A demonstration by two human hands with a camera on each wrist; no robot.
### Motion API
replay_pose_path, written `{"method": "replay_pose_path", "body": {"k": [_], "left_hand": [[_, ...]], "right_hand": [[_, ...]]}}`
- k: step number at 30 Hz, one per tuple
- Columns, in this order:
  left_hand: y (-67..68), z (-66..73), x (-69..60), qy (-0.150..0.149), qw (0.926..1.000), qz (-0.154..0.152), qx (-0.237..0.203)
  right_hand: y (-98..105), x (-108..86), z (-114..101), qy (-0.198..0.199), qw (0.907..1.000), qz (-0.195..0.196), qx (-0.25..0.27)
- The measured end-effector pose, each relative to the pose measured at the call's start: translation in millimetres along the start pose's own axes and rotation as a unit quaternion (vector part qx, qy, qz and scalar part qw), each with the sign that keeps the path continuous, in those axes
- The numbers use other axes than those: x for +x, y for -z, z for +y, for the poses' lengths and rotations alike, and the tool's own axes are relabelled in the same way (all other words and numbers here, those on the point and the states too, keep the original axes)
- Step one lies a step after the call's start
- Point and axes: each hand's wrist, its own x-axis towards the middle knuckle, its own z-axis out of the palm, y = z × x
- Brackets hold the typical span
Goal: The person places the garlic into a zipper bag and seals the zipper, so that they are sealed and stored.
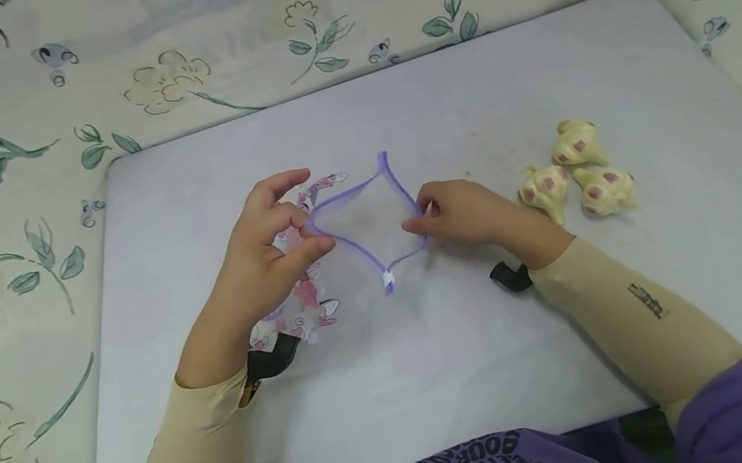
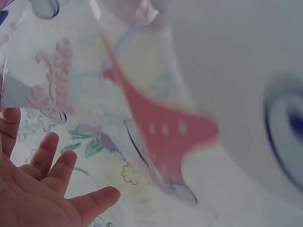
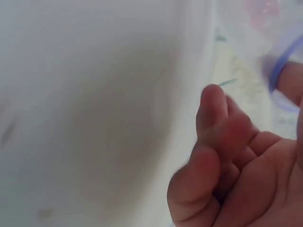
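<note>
right grip [image 1: 458, 209] clamped on bag's [image 1: 308, 296] purple rim [image 1: 395, 185], thumb inside. left grip [image 1: 258, 257] at the rim's opposite corner, fingers spread; can't tell if pinching. mouth faces up at head cam, long axis roughly near-far; clear printed body runs toward lower left. bag over table [image 1: 396, 389]. three yellow toys [image 1: 576, 144] beyond right wrist.

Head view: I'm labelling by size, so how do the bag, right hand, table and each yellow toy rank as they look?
1. Table
2. Bag, partly behind the left hand
3. Right hand
4. Yellow toys; the three look too alike to rank apart
</note>
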Motion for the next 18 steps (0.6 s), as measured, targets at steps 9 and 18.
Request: {"method": "replay_pose_path", "body": {"k": [9,18], "left_hand": [[19.6,11.0,-7.8,-0.018,0.9991,0.036,0.011],[12.9,4.9,-7.3,-0.031,0.9984,0.047,0.000]], "right_hand": [[48,-65.3,5,0.016,0.9913,0.130,-0.012],[76,-135.6,106,-0.161,0.9654,0.194,-0.066]]}}
